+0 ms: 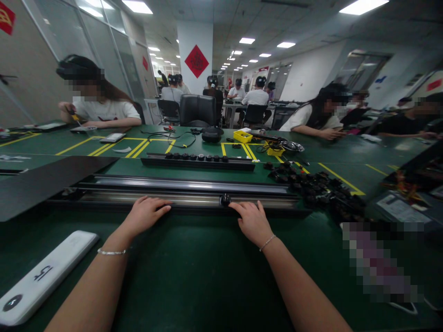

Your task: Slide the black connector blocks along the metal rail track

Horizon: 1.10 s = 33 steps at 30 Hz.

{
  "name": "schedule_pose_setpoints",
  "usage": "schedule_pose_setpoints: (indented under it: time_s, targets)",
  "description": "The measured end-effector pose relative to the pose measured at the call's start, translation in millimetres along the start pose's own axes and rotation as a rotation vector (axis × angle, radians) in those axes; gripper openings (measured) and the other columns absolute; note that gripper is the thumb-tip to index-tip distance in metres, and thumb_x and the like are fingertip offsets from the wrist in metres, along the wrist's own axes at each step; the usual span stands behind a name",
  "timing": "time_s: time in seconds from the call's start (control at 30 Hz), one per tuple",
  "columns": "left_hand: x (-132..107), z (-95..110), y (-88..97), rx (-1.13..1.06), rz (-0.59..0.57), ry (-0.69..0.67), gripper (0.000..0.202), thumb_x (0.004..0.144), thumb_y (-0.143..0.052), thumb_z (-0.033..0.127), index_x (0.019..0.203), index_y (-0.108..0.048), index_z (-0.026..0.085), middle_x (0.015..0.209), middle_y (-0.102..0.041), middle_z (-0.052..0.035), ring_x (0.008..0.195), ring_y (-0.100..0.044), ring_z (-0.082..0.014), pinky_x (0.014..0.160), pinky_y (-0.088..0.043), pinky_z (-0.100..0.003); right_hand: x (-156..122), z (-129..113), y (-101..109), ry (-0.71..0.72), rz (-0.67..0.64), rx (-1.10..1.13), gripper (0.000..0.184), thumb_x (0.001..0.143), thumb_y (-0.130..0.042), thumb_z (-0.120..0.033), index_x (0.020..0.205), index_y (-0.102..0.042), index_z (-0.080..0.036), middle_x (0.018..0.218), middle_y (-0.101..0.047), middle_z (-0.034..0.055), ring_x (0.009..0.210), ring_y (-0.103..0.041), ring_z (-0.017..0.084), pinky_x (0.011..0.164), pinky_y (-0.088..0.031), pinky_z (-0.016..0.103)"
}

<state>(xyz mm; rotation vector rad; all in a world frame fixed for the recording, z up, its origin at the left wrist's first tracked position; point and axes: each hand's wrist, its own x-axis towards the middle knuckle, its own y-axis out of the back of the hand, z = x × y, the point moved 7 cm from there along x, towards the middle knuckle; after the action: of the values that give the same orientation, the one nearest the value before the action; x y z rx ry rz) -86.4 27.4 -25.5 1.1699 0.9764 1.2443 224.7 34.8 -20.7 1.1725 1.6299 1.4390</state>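
A long black track rail (194, 201) with a shiny metal channel lies across the green table in front of me. My left hand (147, 213) rests on the rail's near edge, fingers stretched to the right. Farther right, my right hand (252, 220) has its fingers apart, and its index fingertip touches a small black block-like part (225, 199) seated in the channel. That part's exact kind is too small to make out. Just behind lies a second similar rail (194, 183), parallel to the first.
A third rail (197, 162) carries several small black parts. More such parts form a pile (321, 191) at the right. A dark flat panel (51, 180) and a white power bank-like device (48, 276) lie left. A yellow tray (242, 136) stands farther back; people sit beyond.
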Motion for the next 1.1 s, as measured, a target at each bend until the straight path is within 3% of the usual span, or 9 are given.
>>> schedule_pose_setpoints:
  time_s: [0.43,1.1]
  targets:
    - [0.2,-1.1,-0.1,-0.010,0.016,-0.004,0.047,0.084,-0.031,0.058,0.112,-0.061,0.035,0.115,-0.066,0.0011,0.113,-0.054,-0.0216,0.106,-0.024,-0.043,-0.7,9.6,0.5,0.006,-0.006,0.018,0.056,0.076,-0.047,-0.009,0.127,-0.048,-0.032,0.117,-0.057,0.0027,0.114,-0.046,0.018,0.109,-0.015,0.042]
    - [1.0,-0.9,-0.5,-0.006,-0.006,0.009,0.047,0.083,-0.032,0.057,0.113,-0.061,0.034,0.115,-0.066,0.0002,0.114,-0.054,-0.0226,0.105,-0.025,-0.045,-2.4,22.9,0.6,0.011,-0.010,0.021,0.056,0.076,-0.047,-0.008,0.127,-0.048,-0.030,0.118,-0.057,0.0034,0.114,-0.047,0.018,0.108,-0.018,0.042]
